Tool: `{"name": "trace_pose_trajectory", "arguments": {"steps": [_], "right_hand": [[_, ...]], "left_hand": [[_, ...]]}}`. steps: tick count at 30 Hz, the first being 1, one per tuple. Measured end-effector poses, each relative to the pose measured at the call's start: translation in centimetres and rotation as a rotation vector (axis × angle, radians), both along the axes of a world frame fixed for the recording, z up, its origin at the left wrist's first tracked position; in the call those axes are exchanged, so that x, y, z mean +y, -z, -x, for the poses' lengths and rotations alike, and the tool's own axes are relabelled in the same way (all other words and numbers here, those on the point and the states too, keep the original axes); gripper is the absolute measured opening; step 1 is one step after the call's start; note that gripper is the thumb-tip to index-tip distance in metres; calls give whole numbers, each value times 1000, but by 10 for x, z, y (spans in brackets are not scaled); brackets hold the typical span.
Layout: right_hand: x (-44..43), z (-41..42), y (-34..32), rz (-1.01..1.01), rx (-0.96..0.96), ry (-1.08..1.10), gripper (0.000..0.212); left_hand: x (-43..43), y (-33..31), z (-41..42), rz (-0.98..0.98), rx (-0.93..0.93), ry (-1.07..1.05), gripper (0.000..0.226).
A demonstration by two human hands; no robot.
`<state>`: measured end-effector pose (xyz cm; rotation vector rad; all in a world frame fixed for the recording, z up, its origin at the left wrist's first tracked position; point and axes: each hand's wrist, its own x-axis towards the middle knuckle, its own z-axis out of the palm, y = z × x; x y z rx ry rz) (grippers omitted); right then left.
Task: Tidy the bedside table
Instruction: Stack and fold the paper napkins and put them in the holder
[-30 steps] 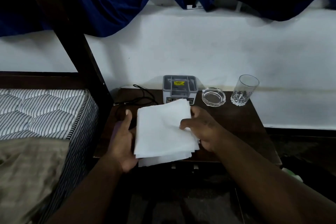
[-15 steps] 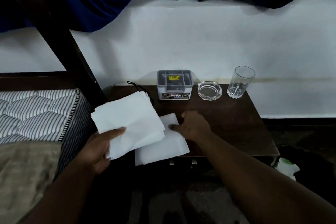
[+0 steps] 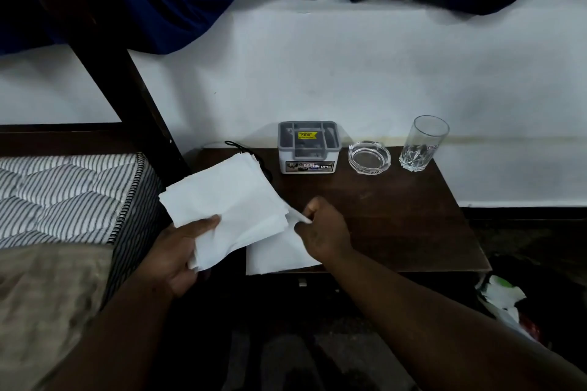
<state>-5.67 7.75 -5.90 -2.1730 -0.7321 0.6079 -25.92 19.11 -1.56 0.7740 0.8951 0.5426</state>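
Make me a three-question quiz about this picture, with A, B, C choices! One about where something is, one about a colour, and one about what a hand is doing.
1. Where is the drinking glass?
A. At the back right of the bedside table
B. On the mattress
C. On the floor

2. What colour is the stack of napkins?
A. Red
B. White
C. Green

3. What is the left hand doing?
A. Resting flat on the table
B. Holding the glass
C. Holding the stack of napkins

Answers:
1. A, it stands just right of the glass ashtray by the wall.
2. B, the sheets are plain white.
3. C, its thumb presses on top of the lifted stack.
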Motion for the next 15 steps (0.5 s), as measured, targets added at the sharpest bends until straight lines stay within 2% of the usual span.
{"name": "trace_pose_trajectory", "arguments": {"steps": [3, 7, 11, 13, 15], "right_hand": [[-4, -14, -10, -178, 171, 163, 39], [-24, -44, -47, -376, 148, 232, 66], [-44, -57, -93, -590, 78, 196, 67], [-48, -53, -115, -630, 60, 172, 66], [-50, -47, -133, -699, 126, 118, 65]], "left_hand": [[-1, 1, -1, -13, -6, -11, 38], [-7, 5, -9, -53, -10, 36, 42], [-20, 11, -29, -127, 8, 25, 39], [-30, 13, -42, -84, 26, 57, 34], [-37, 14, -53, -12, 27, 100, 36]]}}
